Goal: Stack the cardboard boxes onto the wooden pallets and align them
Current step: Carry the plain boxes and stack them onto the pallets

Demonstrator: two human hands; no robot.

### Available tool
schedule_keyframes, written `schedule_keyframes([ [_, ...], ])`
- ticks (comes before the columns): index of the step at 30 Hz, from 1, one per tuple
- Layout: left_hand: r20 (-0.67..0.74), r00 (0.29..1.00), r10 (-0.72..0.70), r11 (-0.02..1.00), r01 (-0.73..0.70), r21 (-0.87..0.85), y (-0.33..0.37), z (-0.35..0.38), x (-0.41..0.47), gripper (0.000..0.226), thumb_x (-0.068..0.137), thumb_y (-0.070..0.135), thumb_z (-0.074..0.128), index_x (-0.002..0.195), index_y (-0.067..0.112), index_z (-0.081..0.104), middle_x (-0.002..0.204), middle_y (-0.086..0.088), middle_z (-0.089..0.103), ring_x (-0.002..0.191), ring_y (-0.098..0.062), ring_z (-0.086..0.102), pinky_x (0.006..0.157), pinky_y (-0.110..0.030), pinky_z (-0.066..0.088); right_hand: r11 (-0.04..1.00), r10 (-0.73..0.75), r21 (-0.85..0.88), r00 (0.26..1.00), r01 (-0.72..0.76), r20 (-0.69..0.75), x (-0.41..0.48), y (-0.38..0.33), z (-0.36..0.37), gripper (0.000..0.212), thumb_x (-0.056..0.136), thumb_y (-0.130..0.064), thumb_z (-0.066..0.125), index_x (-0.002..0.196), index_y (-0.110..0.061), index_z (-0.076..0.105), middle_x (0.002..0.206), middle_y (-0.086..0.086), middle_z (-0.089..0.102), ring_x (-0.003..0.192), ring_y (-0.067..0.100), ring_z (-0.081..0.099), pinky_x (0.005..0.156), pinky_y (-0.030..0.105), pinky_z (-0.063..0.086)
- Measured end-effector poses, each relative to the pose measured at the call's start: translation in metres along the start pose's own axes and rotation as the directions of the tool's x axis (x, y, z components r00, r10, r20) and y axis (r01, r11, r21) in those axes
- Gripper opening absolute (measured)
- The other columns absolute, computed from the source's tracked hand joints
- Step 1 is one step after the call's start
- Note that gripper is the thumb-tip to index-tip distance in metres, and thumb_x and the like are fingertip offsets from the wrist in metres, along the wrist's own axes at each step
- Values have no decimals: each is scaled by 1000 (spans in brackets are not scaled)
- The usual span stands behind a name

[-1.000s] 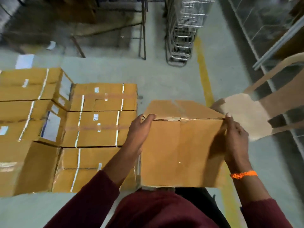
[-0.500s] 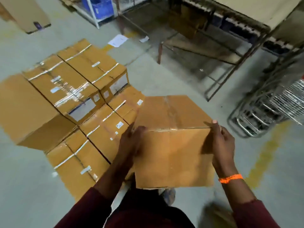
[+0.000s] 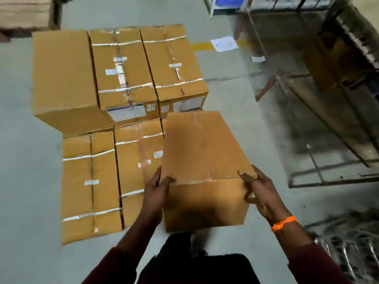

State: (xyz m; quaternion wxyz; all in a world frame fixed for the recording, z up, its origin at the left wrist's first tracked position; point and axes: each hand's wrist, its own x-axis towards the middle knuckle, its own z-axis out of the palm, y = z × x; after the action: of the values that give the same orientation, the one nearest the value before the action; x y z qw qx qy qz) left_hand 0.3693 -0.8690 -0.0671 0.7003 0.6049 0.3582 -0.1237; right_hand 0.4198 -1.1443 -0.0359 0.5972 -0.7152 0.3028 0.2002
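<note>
Grey concrete floor (image 3: 24,160) runs under everything. At the far left corner of the block of cartons on it stands a plain box (image 3: 63,74) with no bands. Touching its right side are two strapped boxes (image 3: 123,66), side by side, with white bands across their tops and labels on their near faces. A lower front row of banded cartons (image 3: 90,185) sits tight against them, nearer the person. Next comes the left hand (image 3: 155,191): its grip holds the carried box (image 3: 203,146), thumb over the near top edge, fingers down the left side. That carton is held up at the right end of the front row and hides part of what lies there. At its near right corner the right hand (image 3: 260,191), with an orange wristband (image 3: 284,223), has a like grip, thumb on top and fingers curled on the near face. Farther right, a yellow line (image 3: 202,46) and a sheet of paper (image 3: 224,44) lie on the floor, and a blurred metal rack (image 3: 332,182) fills the right edge.
</note>
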Motion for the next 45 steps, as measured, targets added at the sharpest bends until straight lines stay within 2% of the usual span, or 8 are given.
schedule_keyframes([
  [3,-66,998,-11,1000,10,-17,-20,19,8,50,97,25,61,145,36,49,122,15,66,111,-11,59,92,-36,51,999,-28,-36,999,29,24,30,-1,-10,31,95,-22,71,121,-38,68,99,-6,72,95,25,60,93,63,51],
  [7,-130,991,-10,1000,11,9,-54,43,26,65,81,42,62,144,45,46,111,33,65,109,1,57,79,-23,49,995,-90,-34,990,94,107,77,37,-19,43,96,-15,69,132,-38,63,110,-9,76,109,22,68,84,35,56],
  [10,-231,973,-31,999,27,-22,-94,60,48,71,75,27,62,143,44,47,109,33,66,97,9,60,77,-19,49,993,-90,-67,987,100,136,110,83,-30,53,96,-15,69,144,-34,56,126,-8,71,118,19,66,91,36,56],
  [15,-281,952,-123,992,120,-28,-165,93,61,75,85,4,62,146,45,47,130,11,65,111,-18,64,75,-28,60,985,-81,-135,976,110,201,155,144,-57,58,95,-15,70,146,-36,52,136,-15,65,126,10,61,105,41,50],
  [25,-330,923,-199,977,213,9,-232,133,80,92,66,78,67,148,42,43,139,9,58,124,-21,57,102,-50,52,982,89,-179,976,-53,200,212,209,-77,71,80,-8,85,136,-36,52,132,2,64,119,27,64,97,48,57],
  [34,-387,922,-3,972,94,217,-236,131,78,54,102,42,53,153,34,39,133,11,57,119,-14,56,107,-43,49,976,-51,-182,941,118,335,223,193,-76,81,78,-21,88,147,-34,49,138,-8,63,125,19,61,101,45,55],
  [39,-380,920,98,942,38,334,-234,126,63,50,105,30,49,153,36,35,96,24,61,76,17,58,71,-6,49,978,-88,-148,940,144,329,206,191,-83,80,79,-18,85,148,-34,48,139,-9,63,124,18,62,105,47,52],
  [45,-387,918,84,966,21,259,-242,122,75,51,104,28,51,152,37,37,127,24,59,107,10,57,99,-31,51,968,-101,-191,948,164,302,210,194,-75,84,77,-26,87,149,-39,44,141,-9,59,127,21,59,105,48,52],
])
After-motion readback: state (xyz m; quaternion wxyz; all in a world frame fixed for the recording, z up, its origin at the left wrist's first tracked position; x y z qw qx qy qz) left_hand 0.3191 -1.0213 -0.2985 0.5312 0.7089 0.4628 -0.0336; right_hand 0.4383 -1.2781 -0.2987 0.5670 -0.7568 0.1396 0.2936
